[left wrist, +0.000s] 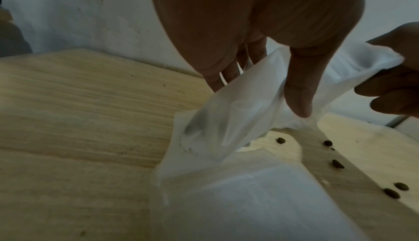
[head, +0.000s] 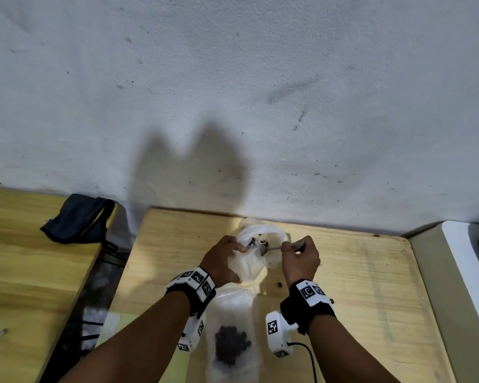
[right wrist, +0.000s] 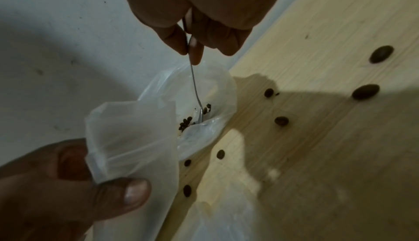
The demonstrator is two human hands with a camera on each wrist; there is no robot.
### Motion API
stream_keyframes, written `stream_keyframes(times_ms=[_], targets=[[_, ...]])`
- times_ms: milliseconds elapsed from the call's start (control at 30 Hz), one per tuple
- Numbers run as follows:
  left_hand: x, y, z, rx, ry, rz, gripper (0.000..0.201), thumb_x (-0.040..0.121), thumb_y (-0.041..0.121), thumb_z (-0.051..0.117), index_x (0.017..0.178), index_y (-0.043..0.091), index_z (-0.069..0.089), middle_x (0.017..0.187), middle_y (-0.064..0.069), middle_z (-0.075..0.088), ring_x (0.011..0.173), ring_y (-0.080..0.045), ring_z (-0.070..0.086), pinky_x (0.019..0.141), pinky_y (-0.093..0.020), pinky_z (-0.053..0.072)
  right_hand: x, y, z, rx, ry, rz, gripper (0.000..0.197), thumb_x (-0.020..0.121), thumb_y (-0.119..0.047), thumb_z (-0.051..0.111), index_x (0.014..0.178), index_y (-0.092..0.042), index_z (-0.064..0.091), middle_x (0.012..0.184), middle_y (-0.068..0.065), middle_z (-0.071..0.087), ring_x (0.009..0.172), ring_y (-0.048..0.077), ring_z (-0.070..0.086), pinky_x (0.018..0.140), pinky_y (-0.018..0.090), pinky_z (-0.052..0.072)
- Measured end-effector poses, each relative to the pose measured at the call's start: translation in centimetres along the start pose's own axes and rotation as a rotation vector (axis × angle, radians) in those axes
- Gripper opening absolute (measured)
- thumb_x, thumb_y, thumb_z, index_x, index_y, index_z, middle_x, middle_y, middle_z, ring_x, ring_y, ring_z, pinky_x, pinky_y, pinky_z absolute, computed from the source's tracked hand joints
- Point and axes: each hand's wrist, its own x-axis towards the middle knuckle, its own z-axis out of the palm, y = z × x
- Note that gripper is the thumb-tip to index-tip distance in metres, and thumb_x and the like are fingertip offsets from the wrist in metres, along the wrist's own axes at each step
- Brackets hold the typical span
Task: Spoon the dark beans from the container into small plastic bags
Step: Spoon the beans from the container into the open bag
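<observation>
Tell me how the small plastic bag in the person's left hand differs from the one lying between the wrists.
The held translucent plastic bag is lifted by the left hand, looks empty, and is crumpled. The lying translucent plastic bag rests flat on the wooden table, untouched, with a cluster of dark beans inside. Both are small and translucent.

The right hand (right wrist: 199, 20) pinches a spoon (right wrist: 195, 90) dipping among beans (right wrist: 186, 122) in a plastic-lined container (right wrist: 217, 101).

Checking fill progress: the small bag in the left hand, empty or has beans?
Looks empty: the small bag pinched by the left hand shows no beans through its translucent plastic; its mouth interior is hidden.
</observation>
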Motion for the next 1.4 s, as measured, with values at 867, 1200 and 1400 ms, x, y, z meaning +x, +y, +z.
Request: stream_keyframes(times_ms=[867,1200,1400], targets=[[-0.4,-0.3,0.9,0.154,-0.151,0.117,0.061,0.050,0.017,0.086,0.106,0.028,0.064,0.116,0.017,0.045,0.104,-0.012,0.055,0.093,-0.033,0.049,0.5,3.0,2.4,0.258,-0.049,0.504,0.030,0.072,-0.007,0.065,0.064,-0.019,0.038,0.070,0.008,0.048,0.054,0.017,0.020,0.045,0.026,0.020],[-0.4,-0.3,0.8,0.162,-0.147,0.110,0.063,0.050,0.010,0.088,0.107,0.025,0.065,0.112,0.017,0.044,0.102,-0.009,0.053,0.093,-0.025,0.048,0.8,2.9,2.5,0.311,-0.143,0.516,0.033,0.079,-0.010,0.076,0.069,-0.015,0.045,0.060,0.005,0.036,0.043,0.014,0.022,0.040,0.022,0.021],[-0.3,-0.1,0.8,0.126,-0.134,0.090,0.064,0.050,0.010,0.089,0.108,0.023,0.064,0.116,0.009,0.047,0.103,-0.012,0.053,0.094,-0.023,0.047,1.0,3.0,2.3,0.363,-0.151,0.544,0.030,0.080,-0.009,0.075,0.070,-0.014,0.047,0.061,0.008,0.045,0.039,0.014,0.023,0.038,0.020,0.021]])
